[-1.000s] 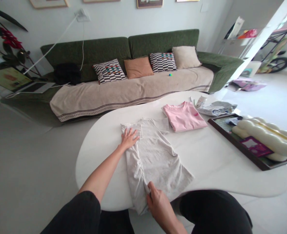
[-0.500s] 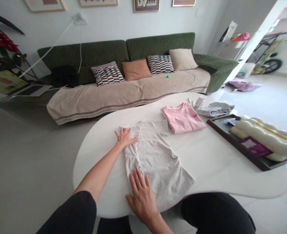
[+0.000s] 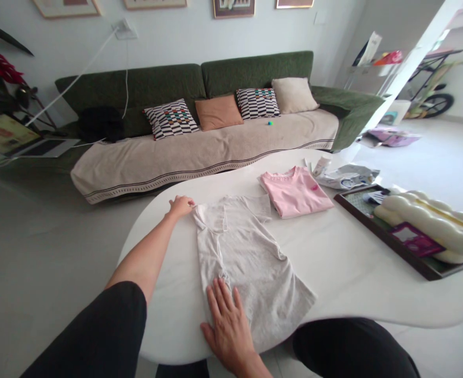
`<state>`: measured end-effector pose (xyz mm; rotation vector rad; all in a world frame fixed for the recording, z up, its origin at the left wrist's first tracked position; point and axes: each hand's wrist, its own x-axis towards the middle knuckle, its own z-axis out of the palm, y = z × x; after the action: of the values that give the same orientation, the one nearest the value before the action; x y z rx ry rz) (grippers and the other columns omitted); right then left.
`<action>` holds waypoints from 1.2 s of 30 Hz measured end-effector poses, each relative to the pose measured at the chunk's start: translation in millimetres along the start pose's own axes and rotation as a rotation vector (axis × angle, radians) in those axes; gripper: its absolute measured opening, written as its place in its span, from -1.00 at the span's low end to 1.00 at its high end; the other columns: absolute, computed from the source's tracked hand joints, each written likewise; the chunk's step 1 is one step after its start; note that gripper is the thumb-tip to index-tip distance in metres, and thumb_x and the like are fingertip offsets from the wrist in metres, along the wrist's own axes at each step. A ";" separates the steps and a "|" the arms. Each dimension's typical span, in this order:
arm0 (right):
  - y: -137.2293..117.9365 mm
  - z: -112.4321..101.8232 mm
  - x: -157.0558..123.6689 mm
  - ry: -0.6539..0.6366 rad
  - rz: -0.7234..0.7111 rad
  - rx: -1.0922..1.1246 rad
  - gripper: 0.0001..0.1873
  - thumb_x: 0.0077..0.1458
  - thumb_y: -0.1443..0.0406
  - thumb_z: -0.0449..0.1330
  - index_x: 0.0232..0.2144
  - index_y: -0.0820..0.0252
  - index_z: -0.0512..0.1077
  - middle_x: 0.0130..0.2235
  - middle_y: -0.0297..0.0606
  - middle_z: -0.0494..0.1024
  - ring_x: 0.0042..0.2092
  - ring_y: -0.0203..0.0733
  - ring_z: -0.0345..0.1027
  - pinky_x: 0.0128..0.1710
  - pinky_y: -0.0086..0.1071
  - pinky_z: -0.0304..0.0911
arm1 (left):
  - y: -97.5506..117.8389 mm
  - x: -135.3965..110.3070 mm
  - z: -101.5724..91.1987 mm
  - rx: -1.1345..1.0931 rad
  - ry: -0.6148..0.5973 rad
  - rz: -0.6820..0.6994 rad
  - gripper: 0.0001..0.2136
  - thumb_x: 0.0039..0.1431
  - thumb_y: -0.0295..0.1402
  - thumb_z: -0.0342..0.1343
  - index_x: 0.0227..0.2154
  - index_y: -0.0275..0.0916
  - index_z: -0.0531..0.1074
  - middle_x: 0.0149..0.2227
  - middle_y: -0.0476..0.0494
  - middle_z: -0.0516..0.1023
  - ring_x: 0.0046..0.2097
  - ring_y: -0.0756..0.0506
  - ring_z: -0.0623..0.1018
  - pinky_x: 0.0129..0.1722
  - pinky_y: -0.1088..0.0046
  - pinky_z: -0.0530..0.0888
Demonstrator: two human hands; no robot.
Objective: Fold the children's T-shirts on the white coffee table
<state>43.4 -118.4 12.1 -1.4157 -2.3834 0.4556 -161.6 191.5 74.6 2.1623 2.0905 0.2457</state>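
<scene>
Left hand (image 3: 181, 206) has the grey tee (image 3: 251, 252) pinched at a top corner. Right hand (image 3: 229, 328) is just lying flat on its lower part, not gripping. Tee's on the table (image 3: 345, 262), spread rightward from the pinch; pink tee (image 3: 296, 195) and tray (image 3: 385, 240) sit further right.

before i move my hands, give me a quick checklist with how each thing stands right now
1. Left hand at the grey shirt's far left corner: ok.
2. Left hand's grip on that corner firm: cannot tell.
3. Right hand spread on the near part of the shirt: ok.
4. Grey shirt smooth: not ok, it is creased.
5. Pink shirt out from under both hands: ok.
6. Tray apart from the grey shirt: ok.
</scene>
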 end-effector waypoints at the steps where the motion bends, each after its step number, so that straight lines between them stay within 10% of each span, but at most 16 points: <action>1: 0.0 0.3 -0.1 0.001 -0.003 -0.002 -0.24 0.07 0.19 0.00 0.23 0.22 -0.24 0.25 -0.18 -0.30 0.25 -0.01 -0.41 0.16 0.00 -0.26 | -1.9 0.1 -1.0 -0.003 -0.013 0.014 -0.86 -0.11 -0.40 0.07 -0.44 -0.15 0.48 -0.25 -0.08 0.53 -0.07 -0.25 0.37 -0.06 0.09 0.20; 8: -1.4 -3.6 -0.1 0.011 -0.010 -0.020 -0.26 0.07 0.20 0.00 0.23 0.22 -0.21 0.25 -0.18 -0.27 0.25 -0.03 -0.40 0.17 -0.03 -0.29 | -4.2 5.4 4.3 -0.119 -0.118 0.192 -0.78 -0.12 -0.46 -0.03 -0.38 -0.22 0.45 -0.32 -0.02 0.53 -0.27 -0.03 0.46 -0.23 0.52 0.34; 19: -0.9 -8.1 0.3 -0.004 -0.011 -0.009 -0.28 0.10 0.18 -0.03 0.23 0.21 -0.22 0.25 -0.18 -0.27 0.25 -0.05 -0.40 0.18 -0.05 -0.29 | -3.4 9.7 0.0 -0.099 -0.217 0.222 -0.75 -0.10 -0.48 -0.15 -0.44 -0.23 0.44 -0.49 0.04 0.51 -0.43 0.00 0.49 -0.34 0.57 0.35; 26: -1.3 -5.7 0.1 -0.030 0.007 0.007 -0.25 0.08 0.19 0.00 0.23 0.19 -0.24 0.25 -0.20 -0.28 0.25 -0.03 -0.42 0.17 -0.01 -0.29 | 10.3 12.1 6.9 0.051 -0.126 0.059 -0.82 -0.04 -0.45 -0.07 -0.50 -0.23 0.45 -0.36 -0.16 0.52 -0.22 -0.12 0.47 -0.22 0.45 0.34; 31: -0.1 -8.6 -0.1 -0.037 -0.001 0.018 -0.26 0.09 0.19 -0.01 0.23 0.19 -0.26 0.25 -0.21 -0.29 0.25 -0.04 -0.40 0.17 -0.02 -0.26 | 25.4 -10.2 20.4 0.087 0.049 -0.083 -0.70 0.07 -0.44 -0.16 -0.15 -0.24 0.37 -0.09 -0.28 0.39 -0.07 -0.19 0.40 -0.16 0.35 0.34; 36: -0.8 -6.9 0.0 -0.037 0.012 0.038 -0.23 0.08 0.17 0.02 0.23 0.16 -0.27 0.25 -0.19 -0.32 0.25 -0.03 -0.41 0.17 -0.02 -0.25 | 55.2 -48.7 37.8 0.069 0.190 0.083 -0.58 0.17 -0.30 -0.21 0.09 -0.29 0.16 0.15 -0.28 0.12 0.16 -0.19 0.13 0.09 0.33 0.15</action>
<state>45.8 -118.1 18.6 -1.4172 -2.3835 0.5308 -101.5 141.7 47.2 2.3540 2.1376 0.4085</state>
